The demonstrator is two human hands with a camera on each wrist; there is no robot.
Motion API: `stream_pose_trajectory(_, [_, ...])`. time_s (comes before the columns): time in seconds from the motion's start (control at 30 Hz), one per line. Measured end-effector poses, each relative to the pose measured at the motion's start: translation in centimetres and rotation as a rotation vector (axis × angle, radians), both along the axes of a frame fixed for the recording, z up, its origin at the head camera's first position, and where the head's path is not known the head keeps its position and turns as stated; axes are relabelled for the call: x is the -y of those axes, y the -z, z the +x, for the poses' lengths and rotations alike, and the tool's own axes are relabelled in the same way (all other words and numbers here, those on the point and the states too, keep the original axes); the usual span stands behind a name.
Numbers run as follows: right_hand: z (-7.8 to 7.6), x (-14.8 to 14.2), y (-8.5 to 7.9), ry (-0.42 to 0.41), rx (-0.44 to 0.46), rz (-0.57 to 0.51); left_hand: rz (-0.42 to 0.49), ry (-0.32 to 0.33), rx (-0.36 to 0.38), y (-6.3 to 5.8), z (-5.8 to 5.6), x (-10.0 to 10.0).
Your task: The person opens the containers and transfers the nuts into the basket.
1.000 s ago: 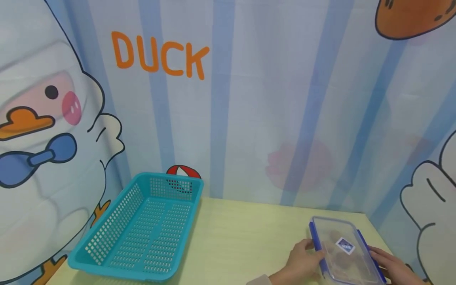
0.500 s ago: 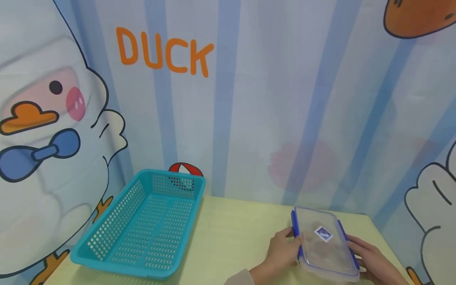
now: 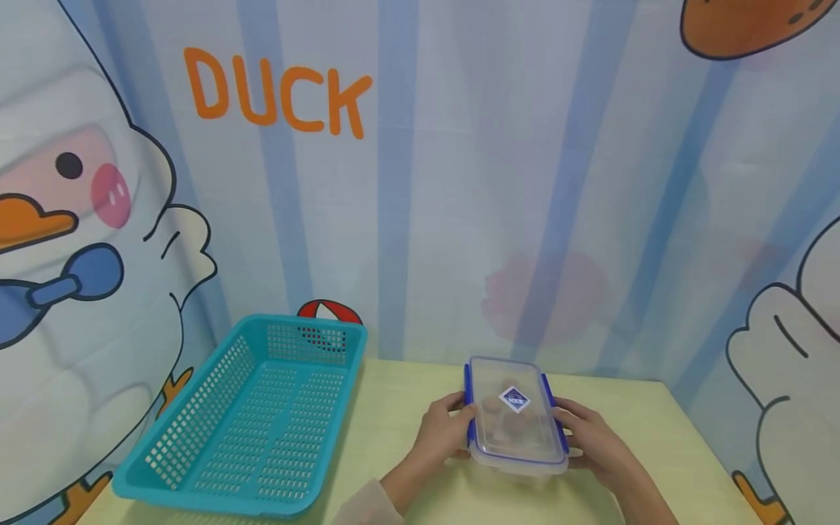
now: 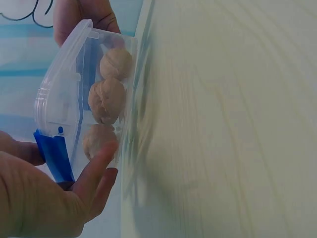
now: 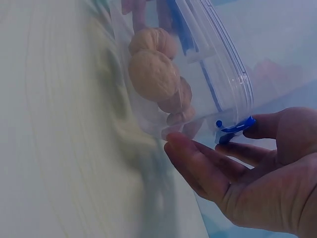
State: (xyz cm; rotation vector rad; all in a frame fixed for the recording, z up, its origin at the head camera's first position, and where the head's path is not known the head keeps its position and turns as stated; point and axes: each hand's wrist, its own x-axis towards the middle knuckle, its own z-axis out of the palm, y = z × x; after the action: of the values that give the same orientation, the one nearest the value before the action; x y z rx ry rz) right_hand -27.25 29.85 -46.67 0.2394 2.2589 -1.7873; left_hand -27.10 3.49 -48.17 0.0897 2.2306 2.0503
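Observation:
A clear lidded food container [image 3: 488, 430] with blue side clips is held level between my two hands, low over the table's middle. Several walnuts [image 4: 107, 100] show through its wall. My left hand [image 3: 438, 437] grips the left side, thumb at the lid's edge and fingers lower on the wall. On the opposite side my right hand [image 3: 596, 441] holds it, the thumb by a blue clip [image 5: 235, 130] and fingertips near the base. A label [image 3: 514, 399] marks the lid. Whether the base touches the table, I cannot tell.
To the left, a turquoise perforated plastic basket [image 3: 315, 467] stands with nothing in it. Under everything lies a pale wood-grain table [image 3: 400, 394]. Behind it hangs a striped cloth [image 3: 446, 182] printed with ducks and lettering.
Both hands have carried the food container leftward and a little away from me, from the table's right side towards its middle. The basket stays in place on the table.

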Motion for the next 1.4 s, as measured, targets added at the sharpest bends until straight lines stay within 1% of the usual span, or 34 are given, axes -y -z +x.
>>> stream_pose_trajectory(0.2, [-0.2,2.6,0.6,0.010,-0.026,-0.012,0.004,-0.017,0.043,0.2,-0.3,2.4])
stream_pose_trajectory(0.33, [-0.1,3.7,0.7,0.009,-0.049,-0.030,0.003,-0.020,0.052,0.2,-0.4,3.6])
stream_pose_trajectory(0.53, [-0.1,4.1,1.1,0.015,-0.047,-0.017,0.008,-0.031,0.080,0.8,-0.3,3.8])
stream_pose_trajectory(0.67, [-0.1,3.9,1.3,0.002,-0.046,-0.006,0.022,-0.015,0.091,1.0,-0.3,4.0])
stream_pose_trajectory(0.77, [-0.3,3.8,1.3,-0.020,-0.047,0.000,0.027,0.001,0.092,1.0,-0.5,4.4])
stream_pose_trajectory(0.87, [-0.8,3.9,1.2,-0.045,-0.050,0.030,0.019,-0.021,0.078,1.0,-1.0,4.8])
stream_pose_trajectory(1.0, [-2.0,4.0,0.7,-0.073,-0.084,0.082,0.023,-0.085,0.054,1.1,-1.7,4.9])
stream_pose_trajectory(1.07, [-2.7,4.2,0.5,-0.081,-0.102,0.086,0.030,-0.109,0.044,1.1,-2.0,4.7])
stream_pose_trajectory(1.2, [-4.0,4.3,0.7,-0.084,-0.112,0.060,0.041,-0.145,0.044,1.5,-2.6,4.3])
stream_pose_trajectory(1.3, [-4.5,4.0,1.0,-0.071,-0.106,0.043,0.052,-0.140,0.050,1.6,-2.7,3.9])
stream_pose_trajectory(1.4, [-4.5,3.6,1.4,-0.067,-0.087,0.039,0.052,-0.104,0.058,1.8,-2.6,3.5])
